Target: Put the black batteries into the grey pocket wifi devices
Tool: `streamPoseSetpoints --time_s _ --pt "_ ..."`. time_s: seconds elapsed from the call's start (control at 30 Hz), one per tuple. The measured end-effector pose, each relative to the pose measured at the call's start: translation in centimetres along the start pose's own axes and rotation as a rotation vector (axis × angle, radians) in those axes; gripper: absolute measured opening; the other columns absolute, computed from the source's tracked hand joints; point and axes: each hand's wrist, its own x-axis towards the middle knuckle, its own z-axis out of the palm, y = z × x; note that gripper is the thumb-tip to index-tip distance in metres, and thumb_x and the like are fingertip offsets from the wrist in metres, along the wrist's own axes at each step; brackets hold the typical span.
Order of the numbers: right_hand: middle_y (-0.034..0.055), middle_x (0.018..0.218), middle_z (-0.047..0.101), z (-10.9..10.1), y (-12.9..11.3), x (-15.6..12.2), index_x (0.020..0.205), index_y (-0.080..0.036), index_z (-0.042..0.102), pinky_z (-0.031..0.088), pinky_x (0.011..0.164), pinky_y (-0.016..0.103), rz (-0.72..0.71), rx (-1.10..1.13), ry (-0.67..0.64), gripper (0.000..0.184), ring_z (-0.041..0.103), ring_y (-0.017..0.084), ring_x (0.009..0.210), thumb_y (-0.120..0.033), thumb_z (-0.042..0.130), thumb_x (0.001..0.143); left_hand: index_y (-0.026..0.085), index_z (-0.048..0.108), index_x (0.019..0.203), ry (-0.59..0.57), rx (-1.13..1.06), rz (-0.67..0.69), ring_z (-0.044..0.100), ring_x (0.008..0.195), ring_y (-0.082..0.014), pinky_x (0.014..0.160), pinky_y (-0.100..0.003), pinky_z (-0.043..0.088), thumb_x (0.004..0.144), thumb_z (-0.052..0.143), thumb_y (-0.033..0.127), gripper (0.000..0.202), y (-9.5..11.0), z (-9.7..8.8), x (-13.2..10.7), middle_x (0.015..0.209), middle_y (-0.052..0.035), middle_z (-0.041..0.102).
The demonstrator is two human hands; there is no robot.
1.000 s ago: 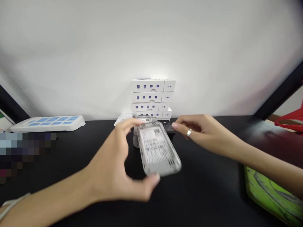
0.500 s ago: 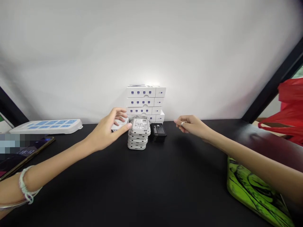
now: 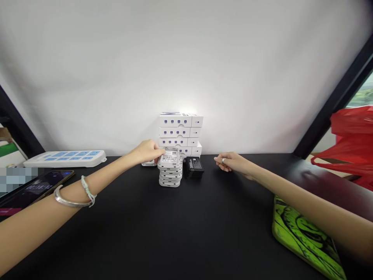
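Matte-black tabletop (image 3: 186, 233): left hand (image 3: 145, 151) curls, seemingly on 4 stacked plastic devices (image 3: 170, 171); right hand (image 3: 230, 162) curls empty.

Gap between right hand (image 3: 231, 163) and black battery pack (image 3: 194, 168); white boxes (image 3: 176, 132) blocking behind.

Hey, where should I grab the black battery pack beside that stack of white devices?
Pinch the black battery pack across its front and back edges, coming from the right with your right hand, which is nearest. It's a squared block, and the stack of white devices sits close along its left side, leaving little room there.
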Motion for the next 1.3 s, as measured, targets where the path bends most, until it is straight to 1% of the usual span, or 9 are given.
streamPoseSetpoints --time_s 0.2,0.43,0.57,0.7,0.83,0.97,1.1,1.17,1.3 --pt "-0.0028 0.057 0.049 0.8 -0.8 -0.4 0.065 -0.017 0.048 0.033 0.051 0.023 0.016 -0.001 0.046 0.031 0.042 0.008 0.053 -0.041 0.056 0.082 0.018 0.052 0.046 0.065 0.022 0.065 0.035 0.04 -0.0097 0.045 -0.024 0.027 0.078 0.048 0.043 0.041 1.1 -1.6 -4.0 0.043 0.0033 0.041" --pt "-0.0008 0.057 0.057 3.7 -2.0 0.7 0.079 -0.022 0.036 0.024 0.035 0.018 0.123 0.18 0.01 0.039 0.046 0.009 0.047 -0.048 0.065 0.075 0.018 0.049 0.056 -0.292 -0.152 -0.028 0.056 0.042 -0.0139 0.042 -0.021 0.037 0.082 0.044 0.044 0.037 3.1 2.1 -11.2 0.043 0.0008 0.059" --pt "-0.0041 0.053 0.053 4.1 -2.7 1.3 0.083 -0.022 0.036 0.021 0.033 0.015 0.177 0.269 -0.037 0.04 0.044 0.007 0.044 -0.033 0.073 0.071 0.018 0.045 0.058 -0.414 -0.308 -0.051 0.063 0.046 -0.0161 0.045 -0.021 0.046 0.082 0.044 0.045 0.036 2.9 3.7 -11.7 0.049 -0.0027 0.064" --pt "-0.0045 0.055 0.053 4.0 -2.4 1.0 0.093 -0.019 0.043 0.032 0.038 0.015 0.2 0.388 -0.101 0.035 0.049 0.007 0.048 -0.022 0.071 0.073 0.016 0.049 0.06 -0.484 -0.364 -0.049 0.062 0.042 -0.0148 0.046 -0.022 0.047 0.083 0.043 0.046 0.039 2.3 4.9 -11.5 0.053 -0.0046 0.066" --pt "-0.0022 0.06 0.056 4.3 -2.3 0.4 0.093 -0.018 0.048 0.038 0.039 0.017 0.172 0.423 -0.053 0.031 0.055 0.01 0.055 -0.019 0.07 0.071 0.016 0.05 0.059 -0.444 -0.26 -0.045 0.058 0.038 -0.0133 0.047 -0.024 0.046 0.082 0.039 0.059 0.05 2.6 5.3 -12.0 0.048 -0.0016 0.061" --pt "-0.0011 0.065 0.059 4.0 -2.7 -0.5 0.103 -0.017 0.05 0.05 0.054 0.02 0.176 0.463 0.041 0.038 0.058 0.011 0.059 -0.012 0.069 0.07 0.02 0.054 0.086 -0.179 -0.136 0.143 0.062 0.072 -0.0218 0.06 -0.029 0.049 0.062 0.06 0.067 0.053 2.9 4.4 -12.5 0.082 -0.0034 0.063" --pt "-0.0014 0.07 0.06 3.2 -3.4 -2.9 0.1 -0.019 0.052 0.052 0.062 0.023 0.112 0.558 0.035 0.037 0.058 0.01 0.059 -0.012 0.071 0.069 0.029 0.027 0.131 -0.361 -0.271 0.405 0.045 0.118 -0.0323 0.094 -0.041 0.044 0.04 0.082 0.05 0.108 1.7 4.5 -12.6 0.136 -0.0094 0.034" --pt "-0.0028 0.068 0.059 3.5 -4.2 -4.8 0.1 -0.02 0.049 0.052 0.063 0.026 0.07 0.553 0.007 0.039 0.059 0.011 0.059 -0.017 0.072 0.069 0.03 0.018 0.135 -0.409 -0.318 0.428 0.036 0.126 -0.035 0.103 -0.047 0.036 0.042 0.083 0.046 0.115 1.1 5.2 -12.5 0.14 -0.0108 0.028" --pt "-0.0056 0.063 0.059 5.6 -5.6 -7.8 0.098 -0.021 0.041 0.05 0.059 0.03 0.027 0.421 -0.211 0.044 0.059 0.013 0.054 -0.026 0.074 0.068 0.03 0.013 0.135 -0.312 -0.383 0.371 0.029 0.13 -0.037 0.105 -0.054 0.03 0.045 0.083 0.045 0.115 0.6 6.8 -12.5 0.138 -0.013 0.029"
